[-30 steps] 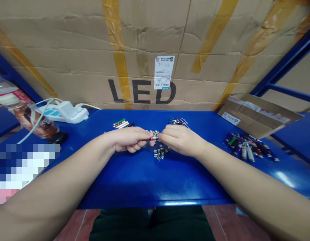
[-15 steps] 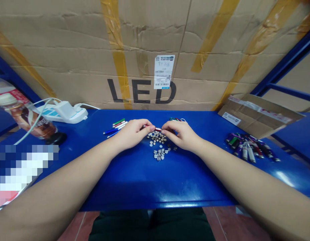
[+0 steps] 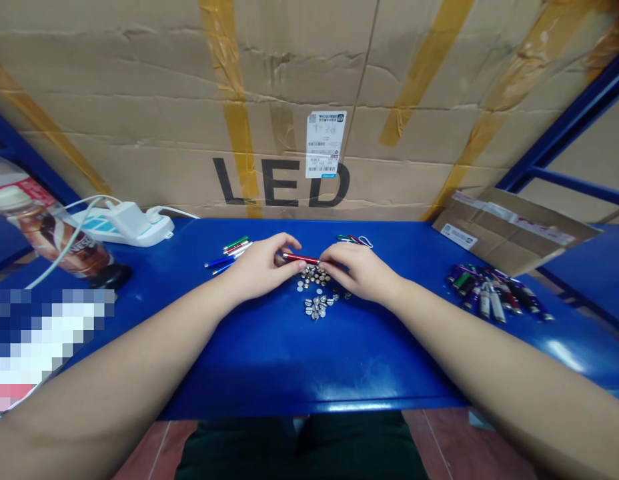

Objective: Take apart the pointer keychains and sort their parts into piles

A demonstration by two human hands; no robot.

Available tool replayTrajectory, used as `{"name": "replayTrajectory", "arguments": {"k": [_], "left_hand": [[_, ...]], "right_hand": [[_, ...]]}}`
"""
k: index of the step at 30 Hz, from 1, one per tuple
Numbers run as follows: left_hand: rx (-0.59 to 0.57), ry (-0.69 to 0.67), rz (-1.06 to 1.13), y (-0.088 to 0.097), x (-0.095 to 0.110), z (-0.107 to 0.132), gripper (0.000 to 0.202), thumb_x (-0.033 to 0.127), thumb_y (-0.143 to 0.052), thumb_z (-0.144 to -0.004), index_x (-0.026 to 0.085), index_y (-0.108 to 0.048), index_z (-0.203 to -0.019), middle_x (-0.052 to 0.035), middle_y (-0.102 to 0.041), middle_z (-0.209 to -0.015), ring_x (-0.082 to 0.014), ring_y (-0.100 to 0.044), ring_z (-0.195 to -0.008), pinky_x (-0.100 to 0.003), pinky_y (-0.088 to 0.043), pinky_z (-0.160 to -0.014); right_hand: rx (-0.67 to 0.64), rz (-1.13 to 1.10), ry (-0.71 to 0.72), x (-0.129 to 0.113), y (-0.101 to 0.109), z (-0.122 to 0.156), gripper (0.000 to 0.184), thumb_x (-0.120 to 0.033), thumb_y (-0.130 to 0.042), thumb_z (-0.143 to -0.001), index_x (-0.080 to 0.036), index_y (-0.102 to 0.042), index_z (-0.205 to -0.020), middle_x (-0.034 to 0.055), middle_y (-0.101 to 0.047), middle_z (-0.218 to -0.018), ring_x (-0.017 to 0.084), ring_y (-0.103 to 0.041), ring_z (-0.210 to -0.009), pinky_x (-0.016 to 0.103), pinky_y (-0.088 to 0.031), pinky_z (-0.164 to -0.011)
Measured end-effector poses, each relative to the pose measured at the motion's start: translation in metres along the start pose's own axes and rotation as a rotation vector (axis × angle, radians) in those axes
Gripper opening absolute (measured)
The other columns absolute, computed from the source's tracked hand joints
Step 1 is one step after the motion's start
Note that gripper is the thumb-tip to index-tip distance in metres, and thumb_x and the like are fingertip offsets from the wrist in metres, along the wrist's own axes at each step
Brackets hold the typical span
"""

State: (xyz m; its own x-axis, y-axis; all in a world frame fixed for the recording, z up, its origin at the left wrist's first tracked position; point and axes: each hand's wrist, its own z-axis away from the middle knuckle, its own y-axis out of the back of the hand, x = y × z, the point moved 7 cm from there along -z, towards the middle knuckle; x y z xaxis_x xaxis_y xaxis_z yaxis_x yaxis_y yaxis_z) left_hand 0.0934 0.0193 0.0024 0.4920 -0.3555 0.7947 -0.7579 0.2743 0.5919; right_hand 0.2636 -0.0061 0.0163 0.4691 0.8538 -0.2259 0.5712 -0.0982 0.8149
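Note:
A thin red tube (image 3: pixel 300 258), like a small pen light, is held level between both hands above a heap of silver button cells (image 3: pixel 315 285) on the blue table (image 3: pixel 289 353). My left hand (image 3: pixel 262 267) pinches the tube's left end with thumb and fingers. My right hand (image 3: pixel 357 270) grips the right end, fingers curled. Coloured thin tubes (image 3: pixel 232 253) lie just left of my left hand. Carabiner clips (image 3: pixel 354 239) lie behind my right hand.
A pile of small coloured flashlights (image 3: pixel 494 293) lies at the right. A flat cardboard box (image 3: pixel 509 227) sits at the back right. A white power strip (image 3: pixel 124 223) and a brown drink bottle (image 3: pixel 49 230) stand at the left. A large LED carton (image 3: pixel 289 107) walls the back.
Both hands moved away from me, from over the near cells to the heap's far side. The red tube, mostly hidden before, now shows longer between the hands.

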Motion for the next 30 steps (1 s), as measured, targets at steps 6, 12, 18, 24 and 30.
{"name": "replayTrajectory", "arguments": {"k": [6,12,18,24,30], "left_hand": [[0.014,-0.183,-0.04,0.004,0.009,-0.003,0.02,0.036,-0.071,-0.088,0.02,-0.078,-0.096,-0.0058,-0.077,-0.092,-0.0204,-0.072,-0.083,-0.034,-0.056,-0.079],[-0.02,0.199,0.25,-0.007,-0.016,-0.01,0.025,0.034,-0.065,-0.095,0.015,-0.07,-0.078,-0.003,-0.071,-0.065,-0.0132,-0.065,-0.053,-0.026,-0.055,-0.058],[0.023,0.193,0.126,-0.004,-0.018,-0.008,0.03,0.042,-0.064,-0.096,0.017,-0.069,-0.08,-0.0026,-0.071,-0.066,-0.013,-0.064,-0.052,-0.025,-0.053,-0.054],[0.074,0.071,-0.058,0.004,-0.011,-0.006,0.03,0.048,-0.07,-0.087,0.019,-0.077,-0.095,-0.0046,-0.075,-0.073,-0.019,-0.068,-0.066,-0.031,-0.052,-0.064],[0.104,-0.006,-0.156,0.009,0.0,-0.004,0.026,0.042,-0.07,-0.085,0.019,-0.079,-0.093,-0.0049,-0.074,-0.079,-0.0184,-0.063,-0.068,-0.031,-0.048,-0.064]], "right_hand": [[-0.028,-0.127,-0.089,0.01,-0.003,0.002,0.013,-0.02,-0.058,-0.101,-0.018,-0.066,-0.091,0.0029,-0.072,-0.08,0.016,-0.065,-0.071,0.027,-0.047,-0.069],[-0.024,0.033,0.038,0.001,-0.002,0.0,0.02,-0.024,-0.053,-0.105,-0.017,-0.066,-0.091,0.0082,-0.071,-0.085,0.021,-0.064,-0.08,0.032,-0.049,-0.076],[-0.082,0.141,0.043,0.002,-0.006,0.001,0.023,-0.024,-0.051,-0.105,-0.017,-0.065,-0.09,0.008,-0.067,-0.082,0.021,-0.061,-0.079,0.032,-0.048,-0.074],[-0.177,0.093,-0.051,0.01,-0.005,0.004,0.017,-0.024,-0.056,-0.101,-0.017,-0.068,-0.092,0.0074,-0.069,-0.088,0.02,-0.063,-0.081,0.032,-0.049,-0.076],[-0.173,-0.01,-0.173,0.021,-0.001,0.007,0.013,-0.022,-0.061,-0.093,-0.018,-0.066,-0.082,0.0048,-0.071,-0.081,0.018,-0.063,-0.074,0.031,-0.047,-0.073]]}}
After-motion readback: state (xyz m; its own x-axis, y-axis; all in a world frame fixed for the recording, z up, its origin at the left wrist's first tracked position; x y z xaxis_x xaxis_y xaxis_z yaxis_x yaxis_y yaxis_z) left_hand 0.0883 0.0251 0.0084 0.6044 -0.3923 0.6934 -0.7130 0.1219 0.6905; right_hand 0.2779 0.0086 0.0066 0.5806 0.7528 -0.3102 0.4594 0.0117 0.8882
